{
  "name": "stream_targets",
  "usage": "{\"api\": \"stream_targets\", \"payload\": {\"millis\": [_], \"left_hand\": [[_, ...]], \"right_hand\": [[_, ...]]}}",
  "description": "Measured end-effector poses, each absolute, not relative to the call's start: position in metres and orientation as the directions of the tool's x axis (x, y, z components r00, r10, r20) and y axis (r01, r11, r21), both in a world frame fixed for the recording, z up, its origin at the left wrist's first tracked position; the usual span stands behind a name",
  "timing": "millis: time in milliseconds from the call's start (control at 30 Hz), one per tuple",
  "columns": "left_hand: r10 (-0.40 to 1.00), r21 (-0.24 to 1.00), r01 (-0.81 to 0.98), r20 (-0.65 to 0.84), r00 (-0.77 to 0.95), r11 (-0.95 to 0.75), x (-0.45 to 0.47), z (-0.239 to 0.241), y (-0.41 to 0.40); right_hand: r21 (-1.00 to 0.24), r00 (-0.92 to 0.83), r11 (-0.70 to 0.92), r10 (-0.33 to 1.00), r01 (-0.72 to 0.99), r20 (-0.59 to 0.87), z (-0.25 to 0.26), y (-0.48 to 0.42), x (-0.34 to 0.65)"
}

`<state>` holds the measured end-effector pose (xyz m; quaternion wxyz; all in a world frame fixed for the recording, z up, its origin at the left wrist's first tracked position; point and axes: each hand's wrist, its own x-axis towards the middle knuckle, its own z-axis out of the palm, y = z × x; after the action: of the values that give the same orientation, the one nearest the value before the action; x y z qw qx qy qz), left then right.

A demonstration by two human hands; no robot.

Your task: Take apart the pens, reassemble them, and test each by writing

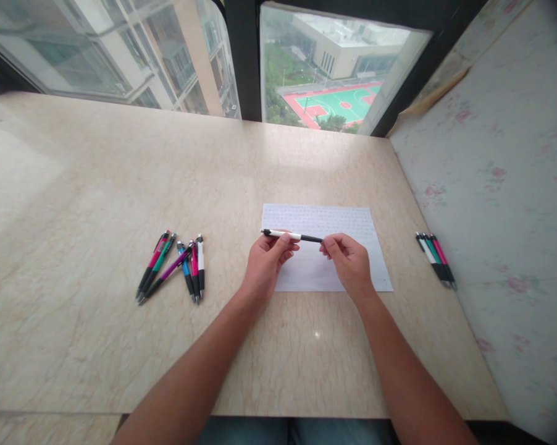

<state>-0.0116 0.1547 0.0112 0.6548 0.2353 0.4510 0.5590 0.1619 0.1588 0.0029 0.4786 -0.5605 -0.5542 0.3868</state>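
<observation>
A white ballpoint pen (pixel 288 235) with a black grip lies crosswise between my two hands, above a sheet of paper (pixel 315 272) covered in rows of writing on its upper part. My left hand (pixel 270 253) pinches the pen's white barrel, its clicker end pointing left. At the black grip end, my right hand (pixel 349 258) has its thumb and fingers closed around the tip, hiding it. Both wrists hover over the lower part of the sheet.
Several coloured pens (pixel 171 266) lie in a loose group at left. A few more pens (pixel 436 259) rest side by side near the papered wall (pixel 510 235) at right. The marble-patterned sill (pixel 97 358) runs back to the windows (pixel 343 68).
</observation>
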Motion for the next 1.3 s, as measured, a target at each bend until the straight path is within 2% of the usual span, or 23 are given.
{"api": "stream_targets", "payload": {"millis": [133, 267, 433, 533, 733, 967, 1067, 1200, 1300], "left_hand": [[0.952, 0.829, -0.497, -0.306, -0.019, 0.257, -0.010, 0.011, 0.154], [0.951, 0.838, -0.488, -0.304, -0.049, 0.243, -0.010, 0.011, 0.155], [0.953, 0.838, -0.486, -0.300, -0.035, 0.246, -0.010, 0.011, 0.155], [0.955, 0.844, -0.475, -0.297, -0.024, 0.251, -0.010, 0.011, 0.154], [0.957, 0.846, -0.478, -0.288, -0.034, 0.238, -0.010, 0.010, 0.155], [0.962, 0.860, -0.457, -0.272, -0.034, 0.227, -0.011, 0.010, 0.156], [0.969, 0.895, -0.402, -0.238, -0.060, 0.195, -0.012, 0.008, 0.156], [0.987, 0.963, -0.240, -0.147, -0.071, 0.126, -0.012, 0.008, 0.154], [0.996, 0.985, -0.158, -0.081, -0.030, 0.075, -0.011, 0.011, 0.153]], "right_hand": [[-0.984, 0.042, 0.033, 0.998, 0.177, 0.041, 0.004, 0.159, 0.162], [-0.991, 0.014, 0.074, 0.997, 0.107, 0.076, 0.005, 0.159, 0.162], [-0.970, 0.000, 0.062, 0.998, 0.236, 0.064, 0.005, 0.159, 0.162], [-0.973, 0.023, 0.040, 0.999, 0.225, 0.047, 0.003, 0.159, 0.162], [-0.932, -0.016, 0.139, 0.990, 0.335, 0.142, 0.009, 0.158, 0.164], [-0.887, -0.070, 0.154, 0.988, 0.435, 0.137, 0.009, 0.159, 0.164], [-0.831, -0.109, 0.234, 0.972, 0.505, 0.207, 0.011, 0.157, 0.163], [-0.656, -0.199, 0.425, 0.898, 0.624, 0.392, 0.015, 0.154, 0.158], [-0.577, -0.285, 0.501, 0.859, 0.646, 0.426, 0.015, 0.152, 0.155]]}}
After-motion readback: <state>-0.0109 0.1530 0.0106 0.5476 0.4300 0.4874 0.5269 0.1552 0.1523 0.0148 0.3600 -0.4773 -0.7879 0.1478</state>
